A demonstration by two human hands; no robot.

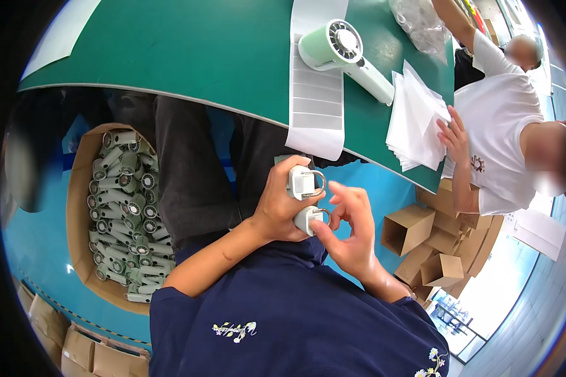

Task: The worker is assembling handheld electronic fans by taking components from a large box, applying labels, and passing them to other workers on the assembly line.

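Note:
My left hand (273, 204) is closed around two pale handheld fans held one above the other, with the handle ends toward me. The upper fan handle (300, 182) and the lower fan handle (304, 221) each carry a metal loop at the end. The fan heads are hidden behind my hand. Beside them is my right hand (352, 235), its index finger raised and apart from the thumb. The thumb tip touches the end of the lower handle. On the green table (195, 50), a light green handheld fan (333, 50) lies across a sheet of labels (317, 103).
A large carton (82, 207) full of handheld fans stands at my left. White sheets (415, 119) and a clear plastic bag (421, 28) lie on the table. A co-worker's hand (453, 135) touches the sheets. Open cardboard boxes (409, 229) are piled at right.

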